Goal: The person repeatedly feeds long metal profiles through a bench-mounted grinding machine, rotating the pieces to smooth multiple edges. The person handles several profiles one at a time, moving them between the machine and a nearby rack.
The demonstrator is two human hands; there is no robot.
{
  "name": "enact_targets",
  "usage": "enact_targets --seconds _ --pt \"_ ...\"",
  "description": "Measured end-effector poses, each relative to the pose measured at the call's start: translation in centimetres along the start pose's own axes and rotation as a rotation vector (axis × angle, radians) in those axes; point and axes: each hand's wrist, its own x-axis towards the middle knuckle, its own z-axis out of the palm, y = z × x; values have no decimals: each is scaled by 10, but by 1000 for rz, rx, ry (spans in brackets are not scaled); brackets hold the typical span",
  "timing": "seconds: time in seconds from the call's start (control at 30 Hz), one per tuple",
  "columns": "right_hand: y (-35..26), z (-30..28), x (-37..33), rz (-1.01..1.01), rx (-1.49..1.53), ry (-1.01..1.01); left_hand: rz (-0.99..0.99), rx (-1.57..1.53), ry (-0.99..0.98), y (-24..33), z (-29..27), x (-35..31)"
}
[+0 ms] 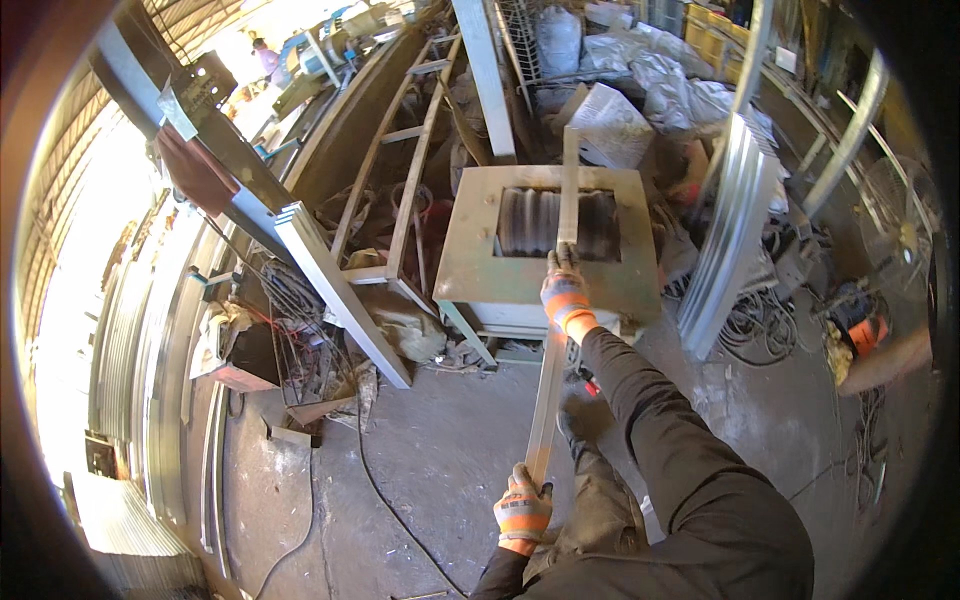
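A long, straight metal bar (548, 400) runs away from me, its far part lying across a dark cylindrical roller (525, 222). The roller, blurred along its surface, sits in the rectangular opening of a worn metal machine table (467, 215). My left hand (522, 508), in a grey and orange glove, is closed around the near end of the bar. Farther along, just in front of the roller opening, my right hand (567, 288) in a matching glove grips the bar from above. Some of its fingers are hidden.
Several silver metal profiles (725, 240) lean upright right of the machine. A slanted metal beam (340, 290) and a ladder-like frame (405, 185) stand to its left. Cables (385, 500) trail over the floor. At right is a fan (895, 215); white sacks (650, 75) are piled behind.
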Motion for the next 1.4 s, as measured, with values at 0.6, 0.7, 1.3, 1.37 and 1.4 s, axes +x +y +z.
enact_targets --seconds 0.6,0.7,1.3,1.37,1.4 --pt "-153 -69 -345 34 283 77 -150 84 -110 -172 -73 -319" --pt "-161 -72 -341 81 242 -3 -245 233 11 -172 -97 -314" --pt "70 36 210 -270 262 249 -362 -1450 -817 -12 39 244" --pt "75 51 282 -192 191 89 -358 -1591 -794 29 66 297" --pt "86 55 305 -171 69 62 -448 -1666 -801 44 79 325"
